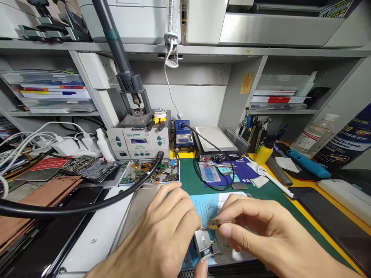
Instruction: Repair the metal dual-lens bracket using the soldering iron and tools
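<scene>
My left hand [171, 227] is closed around a small silvery metal part [205, 241], with the thumb at its lower end and the fingers along its left side. A dark piece with tiny white markings shows at the part's lower end. My right hand [257, 227] pinches a thin, blade-like metal strip [218, 222] with lettering on it between thumb and forefinger. The strip's free end is close above the metal part; whether they touch, I cannot tell. Under both hands lies a light-blue and white printed mat [203, 206], partly hidden by them.
Phones and back covers [92, 239] lie at left under a black hose [95, 212]. Behind stand a tray of small boards [139, 179], a hot-air station [139, 141] and a heating plate [216, 141]. At right are a yellow bottle [264, 150] and a dark phone [333, 220].
</scene>
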A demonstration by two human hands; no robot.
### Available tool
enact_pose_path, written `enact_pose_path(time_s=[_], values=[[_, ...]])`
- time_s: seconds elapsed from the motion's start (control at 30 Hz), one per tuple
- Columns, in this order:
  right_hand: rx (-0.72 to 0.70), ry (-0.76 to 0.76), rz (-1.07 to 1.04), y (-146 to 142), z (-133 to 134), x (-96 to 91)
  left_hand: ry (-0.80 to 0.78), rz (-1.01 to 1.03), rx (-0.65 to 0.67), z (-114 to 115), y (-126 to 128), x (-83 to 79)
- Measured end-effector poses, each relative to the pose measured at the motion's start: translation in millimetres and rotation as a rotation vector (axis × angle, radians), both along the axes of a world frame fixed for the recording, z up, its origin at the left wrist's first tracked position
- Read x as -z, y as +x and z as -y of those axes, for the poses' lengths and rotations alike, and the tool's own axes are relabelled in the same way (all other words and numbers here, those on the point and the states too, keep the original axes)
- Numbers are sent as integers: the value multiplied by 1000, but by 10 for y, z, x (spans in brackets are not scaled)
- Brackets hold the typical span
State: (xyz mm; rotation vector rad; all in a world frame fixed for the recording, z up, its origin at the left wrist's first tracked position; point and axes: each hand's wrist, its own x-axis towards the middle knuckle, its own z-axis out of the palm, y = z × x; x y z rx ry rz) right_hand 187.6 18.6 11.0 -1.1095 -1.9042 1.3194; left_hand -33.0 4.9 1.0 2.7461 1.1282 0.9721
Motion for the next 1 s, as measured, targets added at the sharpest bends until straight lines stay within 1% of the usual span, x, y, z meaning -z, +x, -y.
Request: enact_pose_path(time_s=[0.07,0.13,0.27,0.4,0.5,0.7,0.8,0.87,0.9,0.93,1.0], values=[[1,-17,-7,-13,-6,-13,84,35,57,-38,-6,36],[-1,-13,-22,-20,-11,-18,132,44,94,-50,-9,56],[-9,24,-13,-11,-9,-16,56,-6,65,-43,-8,63],[-60,126,21,-17,12,-35,112,53,96,-51,-14,94],[-96,239,58,-36,37,-58,93,78,106,-56,-19,123],[-155,363,51,-39,71,-79,93,103,118,-89,-11,149],[-157,423,39,-22,73,-76,117,101,124,-81,7,128],[-157,461,41,-11,71,-70,100,90,103,-48,26,88],[-159,475,45,-7,70,-64,78,74,92,-26,36,64],[-166,491,46,-4,70,-57,-3,34,21,-6,45,42],[-183,532,34,-2,73,-40,-21,23,18,18,52,19]])
